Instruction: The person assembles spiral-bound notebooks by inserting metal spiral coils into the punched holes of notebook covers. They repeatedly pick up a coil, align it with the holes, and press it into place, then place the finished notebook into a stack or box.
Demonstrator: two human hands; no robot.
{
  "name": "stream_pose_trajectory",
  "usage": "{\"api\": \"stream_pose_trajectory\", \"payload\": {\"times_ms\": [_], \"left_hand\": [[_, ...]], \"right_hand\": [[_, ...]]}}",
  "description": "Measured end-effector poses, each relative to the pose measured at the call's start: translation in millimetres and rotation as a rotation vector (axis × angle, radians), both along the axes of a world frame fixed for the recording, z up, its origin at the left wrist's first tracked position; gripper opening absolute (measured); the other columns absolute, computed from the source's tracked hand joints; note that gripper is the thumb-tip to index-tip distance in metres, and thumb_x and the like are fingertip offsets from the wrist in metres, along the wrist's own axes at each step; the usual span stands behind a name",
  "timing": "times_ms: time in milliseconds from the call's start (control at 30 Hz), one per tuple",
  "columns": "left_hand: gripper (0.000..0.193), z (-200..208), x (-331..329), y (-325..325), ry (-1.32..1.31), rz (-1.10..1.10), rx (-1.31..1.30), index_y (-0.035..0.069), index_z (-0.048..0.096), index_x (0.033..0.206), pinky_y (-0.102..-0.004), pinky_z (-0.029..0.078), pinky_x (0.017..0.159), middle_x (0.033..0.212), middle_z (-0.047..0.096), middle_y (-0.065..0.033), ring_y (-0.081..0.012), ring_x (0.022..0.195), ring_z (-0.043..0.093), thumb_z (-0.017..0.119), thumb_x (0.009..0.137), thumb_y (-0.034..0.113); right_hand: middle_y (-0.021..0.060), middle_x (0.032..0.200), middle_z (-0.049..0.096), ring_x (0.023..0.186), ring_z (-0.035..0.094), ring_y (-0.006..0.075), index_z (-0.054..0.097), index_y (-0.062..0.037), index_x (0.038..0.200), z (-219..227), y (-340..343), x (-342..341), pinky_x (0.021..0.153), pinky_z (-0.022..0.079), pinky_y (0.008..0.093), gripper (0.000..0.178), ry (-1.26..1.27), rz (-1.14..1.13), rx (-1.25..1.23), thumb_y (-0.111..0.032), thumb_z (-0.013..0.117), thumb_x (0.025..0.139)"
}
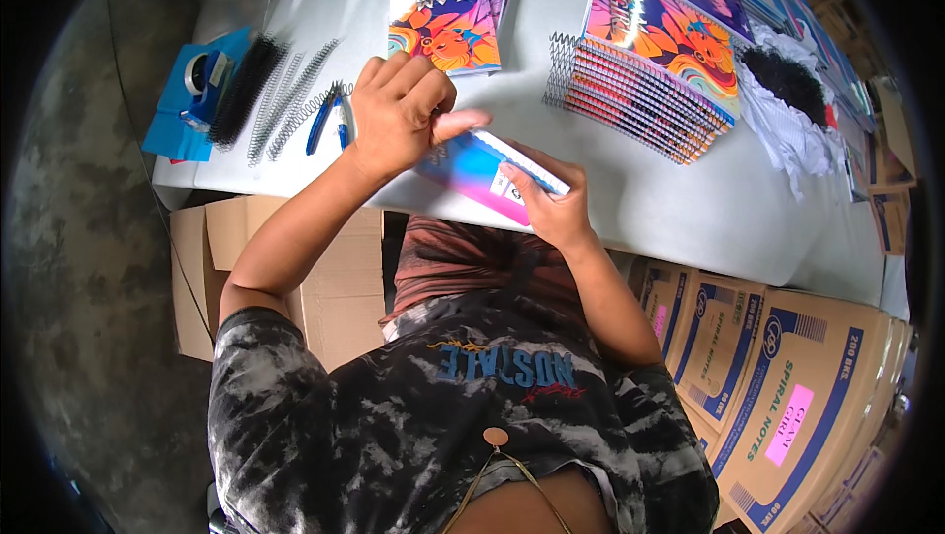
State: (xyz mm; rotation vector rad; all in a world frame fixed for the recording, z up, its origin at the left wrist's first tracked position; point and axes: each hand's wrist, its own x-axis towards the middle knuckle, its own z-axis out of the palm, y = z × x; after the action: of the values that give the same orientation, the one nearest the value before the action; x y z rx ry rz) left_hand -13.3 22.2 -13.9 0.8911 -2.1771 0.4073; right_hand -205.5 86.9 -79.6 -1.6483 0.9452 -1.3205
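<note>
A notebook [472,178] with a blue-to-pink cover is held tilted over the table's near edge. My right hand [559,201] grips its right end, thumb on the cover beside a small white label and fingers behind. The white page edge, with a row of holes or coil loops too small to tell apart, faces up. My left hand [402,106] is at the notebook's left end, fingers curled in and thumb stretched along the top corner. Whatever those fingers hold, if anything, is hidden. Just left of this hand lie blue-handled pliers [318,127] and a blue pen-like tool [341,121].
Loose wire coils [290,101] and a black coil bundle [246,91] lie left, by a blue tape dispenser [204,86]. Colourful books [461,27] are stacked ahead; spiral-bound notebooks [640,96] stand right, near white cloth [802,145]. Cardboard boxes [787,396] sit below the table [679,219].
</note>
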Motion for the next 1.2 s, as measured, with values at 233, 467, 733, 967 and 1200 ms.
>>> {"api": "stream_pose_trajectory", "payload": {"times_ms": [233, 467, 733, 967, 1200], "left_hand": [[0.094, -22, -1, -20, 0.294, 0.017, -0.443, 0.001, 0.046, 0.119, -0.0518, 0.008, 0.103, 0.127, 0.036, -0.0233, -0.0350, 0.122, 0.030, 0.028, 0.071, 0.080], [0.107, -53, 18, 31, -0.061, -0.090, -0.249, -0.004, 0.020, 0.136, -0.0599, -0.001, 0.101, 0.138, 0.017, -0.0310, -0.0491, 0.125, 0.019, 0.039, 0.070, 0.079], [0.119, -47, 13, 20, -0.069, -0.028, -0.378, -0.012, 0.003, 0.136, -0.0568, -0.004, 0.103, 0.139, 0.003, -0.0376, -0.0519, 0.130, -0.002, 0.033, 0.069, 0.081], [0.100, -121, 15, 65, -0.151, -0.134, -0.091, -0.002, 0.039, 0.128, -0.0579, 0.000, 0.103, 0.134, 0.030, -0.0299, -0.0458, 0.127, 0.025, 0.035, 0.070, 0.079], [0.049, -11, -1, 18, -0.122, -0.053, 0.105, 0.010, 0.048, 0.065, -0.0350, 0.031, 0.066, 0.065, 0.049, -0.0007, -0.0197, 0.062, 0.047, 0.057, 0.069, 0.059]], "right_hand": [[0.0133, 0.099, 0.065, 0.087, 0.065, 0.0256, 0.061, -0.0016, 0.107, 3, 4, 7, 0.073, 0.052, 0.0317, 0.035, 0.079, -0.079, -0.299, 0.008, 0.057, 0.073], [0.0128, 0.103, 0.064, 0.087, 0.065, 0.0266, 0.061, -0.0044, 0.109, -2, 11, 7, 0.074, 0.051, 0.0313, 0.041, 0.121, -0.063, -0.314, 0.008, 0.057, 0.070], [0.0144, 0.099, 0.065, 0.087, 0.065, 0.0267, 0.061, -0.0016, 0.106, 1, 6, 18, 0.073, 0.052, 0.0326, 0.034, 0.056, -0.034, -0.320, 0.007, 0.058, 0.073], [0.0143, 0.094, 0.066, 0.084, 0.065, 0.0275, 0.063, -0.0013, 0.103, 4, 4, 17, 0.071, 0.051, 0.0325, 0.027, -0.001, -0.087, -0.252, 0.003, 0.061, 0.076], [0.0119, 0.099, 0.066, 0.086, 0.062, 0.0138, 0.060, -0.0001, 0.109, 5, 3, 14, 0.073, 0.049, 0.0259, 0.027, -0.231, 0.138, 0.054, -0.004, 0.060, 0.082]]}}
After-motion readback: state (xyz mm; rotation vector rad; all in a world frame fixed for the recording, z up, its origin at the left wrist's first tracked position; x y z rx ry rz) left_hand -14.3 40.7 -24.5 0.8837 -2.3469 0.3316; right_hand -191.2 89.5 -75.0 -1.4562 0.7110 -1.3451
